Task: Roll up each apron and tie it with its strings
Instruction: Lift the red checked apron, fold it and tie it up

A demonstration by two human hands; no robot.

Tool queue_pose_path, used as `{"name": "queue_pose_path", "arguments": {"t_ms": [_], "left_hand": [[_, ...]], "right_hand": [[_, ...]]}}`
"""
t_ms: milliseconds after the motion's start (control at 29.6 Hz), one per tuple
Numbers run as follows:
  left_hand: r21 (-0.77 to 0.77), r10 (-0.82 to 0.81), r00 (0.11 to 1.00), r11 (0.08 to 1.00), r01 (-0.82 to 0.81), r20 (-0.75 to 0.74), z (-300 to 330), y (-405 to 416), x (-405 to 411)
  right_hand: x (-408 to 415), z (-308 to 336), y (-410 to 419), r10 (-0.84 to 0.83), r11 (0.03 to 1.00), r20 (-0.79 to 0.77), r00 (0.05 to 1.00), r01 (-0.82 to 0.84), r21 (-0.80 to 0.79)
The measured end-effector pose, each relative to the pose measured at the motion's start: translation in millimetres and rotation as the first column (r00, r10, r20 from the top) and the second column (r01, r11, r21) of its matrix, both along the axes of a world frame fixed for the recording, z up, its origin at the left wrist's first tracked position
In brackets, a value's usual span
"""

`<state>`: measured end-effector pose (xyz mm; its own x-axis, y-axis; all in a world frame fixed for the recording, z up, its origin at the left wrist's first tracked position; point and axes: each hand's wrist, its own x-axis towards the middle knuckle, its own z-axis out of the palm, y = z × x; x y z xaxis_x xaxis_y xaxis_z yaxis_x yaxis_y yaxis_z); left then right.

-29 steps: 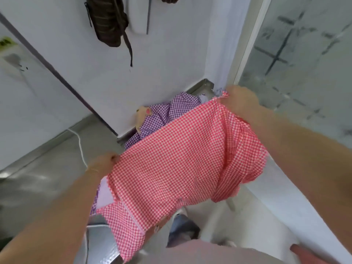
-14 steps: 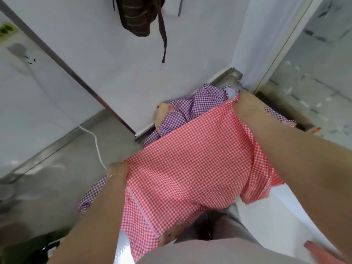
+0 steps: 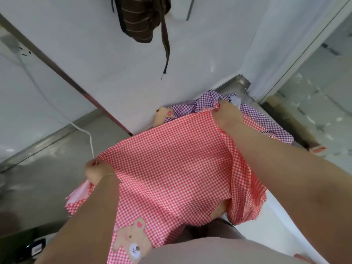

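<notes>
A red-and-white checked apron [image 3: 171, 168] with a bear patch near its lower end is stretched out flat between my two hands over the steel counter. My left hand [image 3: 96, 171] pinches its near-left corner. My right hand [image 3: 227, 116] grips the far-right corner, bunching the cloth there. A purple checked apron [image 3: 192, 107], also with a bear patch, lies crumpled on the counter behind the red one, against the wall. The red apron's strings are hidden.
The steel counter [image 3: 49, 174] runs along a white wall. A white cable [image 3: 89, 136] drops onto it at the left. A brown striped garment [image 3: 141, 20] hangs on the wall above. A dark device [image 3: 36, 248] sits at the lower left edge.
Both hands have lowered the red apron toward the counter and spread it flatter. The bear patch at its lower end has come into view.
</notes>
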<state>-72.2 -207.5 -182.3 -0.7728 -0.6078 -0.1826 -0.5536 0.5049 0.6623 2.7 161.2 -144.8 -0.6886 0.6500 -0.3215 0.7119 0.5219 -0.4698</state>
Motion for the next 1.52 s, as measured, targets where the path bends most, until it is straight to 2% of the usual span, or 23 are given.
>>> {"name": "queue_pose_path", "arguments": {"t_ms": [101, 169, 237, 270, 304, 372, 406, 439, 473, 574, 642, 710, 811, 912, 1014, 1115, 1183, 1250, 1318, 1385, 1453, 1487, 1521], "left_hand": [[-0.018, -0.008, 1.000, 1.000, 0.008, 0.020, -4.4, 3.9, -6.2], [-0.062, -0.035, 0.999, 0.998, 0.033, -0.040, -10.0, 17.0, -5.8], [-0.269, -0.274, 0.935, 0.940, 0.211, -0.225, -11.9, 42.7, 7.5], [-0.383, -0.471, 0.846, 0.850, 0.361, -0.249, -11.0, 63.2, 17.3], [-0.451, -0.683, 0.699, 0.704, 0.550, -0.213, -8.0, 86.5, 29.4], [-0.479, -0.973, 0.227, 0.219, 0.850, -0.044, -6.7, 136.2, 50.5], [-0.447, -0.999, 0.016, -0.006, 0.895, 0.046, -8.8, 161.2, 57.3], [-0.395, -0.985, -0.108, -0.154, 0.906, 0.137, -10.7, 178.3, 60.1], [-0.331, -0.959, -0.166, -0.237, 0.913, 0.229, -13.7, 193.6, 59.0], [-0.134, -0.856, -0.205, -0.301, 0.944, 0.475, -27.3, 212.3, 47.9], [-0.069, -0.777, -0.215, -0.315, 0.947, 0.591, -33.8, 213.6, 43.4], [-0.061, -0.757, -0.204, -0.307, 0.950, 0.620, -38.0, 218.0, 43.7], [-0.035, -0.763, -0.178, -0.254, 0.967, 0.622, -37.3, 226.6, 44.6], [-0.022, -0.746, -0.171, -0.242, 0.970, 0.644, -39.1, 233.2, 41.4], [-0.027, -0.712, -0.167, -0.253, 0.967, 0.682, -41.6, 237.3, 38.0], [-0.034, -0.691, -0.161, -0.260, 0.965, 0.704, -41.2, 243.5, 37.1], [-0.021, -0.668, -0.165, -0.261, 0.965, 0.726, -42.3, 247.4, 35.2], [-0.004, -0.632, -0.173, -0.268, 0.963, 0.755, -44.0, 252.7, 32.8], [0.009, -0.602, -0.167, -0.256, 0.967, 0.781, -43.1, 259.6, 31.6], [-0.016, -0.606, -0.135, -0.237, 0.971, 0.784, -31.8, 271.1, 34.2], [-0.156, -0.656, -0.060, -0.266, 0.951, 0.752, -18.6, 286.5, 44.1], [-0.300, -0.757, -0.018, -0.281, 0.912, 0.654, -16.3, 293.6, 49.2], [-0.383, -0.844, -0.039, -0.284, 0.879, 0.535, -18.6, 301.6, 51.0]], "right_hand": [[-2.9, 1.3, 3.5, -0.008, 1.000, -0.010, 1.000, 0.008, -0.027], [-4.4, -1.9, 6.3, -0.021, 0.998, -0.018, 1.000, 0.020, -0.056], [-5.7, -3.7, 6.7, -0.026, 0.996, -0.020, 0.999, 0.024, -0.089], [-6.8, -4.1, 7.6, -0.015, 0.995, -0.018, 1.000, 0.013, -0.102], [-7.5, -6.3, 7.0, 0.002, 0.993, -0.017, 1.000, -0.004, -0.116], [-11.2, -8.0, 8.0, 0.032, 0.987, -0.017, 0.999, -0.034, -0.158], [-12.3, -7.2, 12.4, 0.043, 0.984, -0.015, 0.999, -0.045, -0.173], [-14.8, -8.3, 13.8, 0.076, 0.981, -0.011, 0.997, -0.077, -0.177], [-15.0, -6.1, 17.5, 0.132, 0.977, 0.017, 0.991, -0.127, -0.174], [-11.2, 8.0, 30.0, 0.295, 0.948, 0.106, 0.950, -0.277, -0.154], [-3.9, 20.0, 45.5, 0.367, 0.929, 0.157, 0.917, -0.355, -0.102], [8.5, 36.4, 76.0, 0.396, 0.918, 0.212, 0.893, -0.392, -0.065], [26.4, 63.9, 131.3, 0.310, 0.949, 0.173, 0.935, -0.295, -0.108], [38.1, 90.0, 178.2, 0.215, 0.977, 0.289, 0.933, -0.209, -0.049], [48.5, 119.3, 212.3, 0.269, 0.960, 0.405, 0.874, -0.275, -0.046], [61.5, 141.4, 239.8, 0.253, 0.962, 0.439, 0.862, -0.272, -0.020], [61.1, 140.7, 251.9, 0.192, 0.934, 0.386, 0.903, -0.288, 0.211], [56.6, 130.1, 253.6, 0.092, 0.871, 0.274, 0.957, -0.211, 0.444], [55.2, 114.3, 243.7, 0.039, 0.793, 0.169, 0.985, -0.133, 0.594], [57.2, 98.0, 233.2, 0.012, 0.781, 0.073, 0.997, -0.055, 0.622], [56.8, 89.7, 233.2, -0.062, 0.842, 0.021, 0.998, 0.041, 0.539], [54.5, 86.3, 235.4, -0.093, 0.863, 0.017, 0.995, 0.072, 0.500], [51.5, 82.9, 237.7, -0.123, 0.882, 0.017, 0.992, 0.101, 0.460]]}}
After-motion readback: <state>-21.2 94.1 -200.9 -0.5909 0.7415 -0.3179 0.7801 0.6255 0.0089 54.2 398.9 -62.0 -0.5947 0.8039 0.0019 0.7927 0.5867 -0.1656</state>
